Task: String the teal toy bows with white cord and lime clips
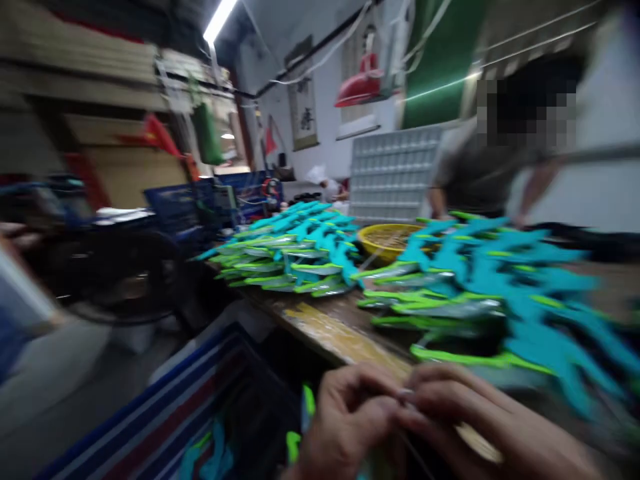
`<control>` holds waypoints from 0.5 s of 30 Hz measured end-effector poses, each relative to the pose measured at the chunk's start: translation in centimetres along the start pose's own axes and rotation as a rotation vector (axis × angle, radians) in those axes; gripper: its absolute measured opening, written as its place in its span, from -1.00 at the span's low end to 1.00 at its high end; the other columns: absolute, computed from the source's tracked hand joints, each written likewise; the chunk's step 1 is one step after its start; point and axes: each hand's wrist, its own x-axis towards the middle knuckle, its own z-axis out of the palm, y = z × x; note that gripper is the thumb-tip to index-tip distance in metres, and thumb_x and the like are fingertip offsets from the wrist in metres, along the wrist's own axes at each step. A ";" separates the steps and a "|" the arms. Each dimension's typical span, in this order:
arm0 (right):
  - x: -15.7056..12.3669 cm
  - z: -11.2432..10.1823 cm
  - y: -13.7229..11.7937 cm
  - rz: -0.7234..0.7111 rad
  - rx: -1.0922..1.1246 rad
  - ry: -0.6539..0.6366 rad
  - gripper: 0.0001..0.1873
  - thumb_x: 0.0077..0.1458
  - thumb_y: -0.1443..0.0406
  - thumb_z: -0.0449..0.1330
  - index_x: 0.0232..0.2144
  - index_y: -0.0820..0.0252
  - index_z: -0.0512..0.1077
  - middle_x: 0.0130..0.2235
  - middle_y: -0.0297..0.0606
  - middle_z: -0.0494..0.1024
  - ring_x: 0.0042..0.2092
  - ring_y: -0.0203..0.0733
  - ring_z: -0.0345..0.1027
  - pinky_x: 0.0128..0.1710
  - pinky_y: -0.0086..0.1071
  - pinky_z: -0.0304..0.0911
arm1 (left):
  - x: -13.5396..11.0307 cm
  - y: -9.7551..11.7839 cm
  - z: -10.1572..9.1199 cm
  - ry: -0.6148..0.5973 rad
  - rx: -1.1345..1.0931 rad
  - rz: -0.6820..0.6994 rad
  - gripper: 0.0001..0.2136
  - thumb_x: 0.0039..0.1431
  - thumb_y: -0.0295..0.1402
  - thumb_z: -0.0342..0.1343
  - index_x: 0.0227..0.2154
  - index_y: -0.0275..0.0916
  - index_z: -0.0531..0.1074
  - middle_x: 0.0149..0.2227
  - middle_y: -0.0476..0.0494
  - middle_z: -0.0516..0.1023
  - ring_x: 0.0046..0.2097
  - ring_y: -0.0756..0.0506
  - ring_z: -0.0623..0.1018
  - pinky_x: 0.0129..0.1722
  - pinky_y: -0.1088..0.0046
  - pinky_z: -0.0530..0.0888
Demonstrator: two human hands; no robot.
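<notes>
My left hand (347,417) and my right hand (480,417) meet at the bottom of the view, fingertips pinched together. Between them is a small pale, shiny piece (406,395), too small and blurred to name. Below the fingers runs a thin line, perhaps thread or wire. Partly hidden behind my left hand are lime-green edges of another piece. Just beyond my right hand, turquoise pieces with lime-green edges and clear, shiny parts (535,333) lie stacked on the worn wooden table (345,337).
Another stack of turquoise-and-green pieces (300,250) lies further left. Between the stacks stands a yellow basket (383,255) of small tan bits. A striped blue crate (150,413), holding similar pieces, is lower left. Across the table a person (480,167) leans over. A red lamp (360,87) hangs above.
</notes>
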 end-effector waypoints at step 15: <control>-0.9 -1.2 -1.4 0.814 0.952 -0.117 -0.60 -0.13 0.26 0.51 -0.54 0.22 0.32 -0.57 -0.42 0.42 -0.54 -0.40 0.23 -0.54 -0.56 0.13 | 0.5 -0.8 -0.2 -0.186 -0.036 -0.160 -0.73 -0.03 -0.16 0.43 -0.53 -0.26 0.57 -0.48 -0.01 0.36 -0.44 0.01 0.38 -0.43 0.49 0.33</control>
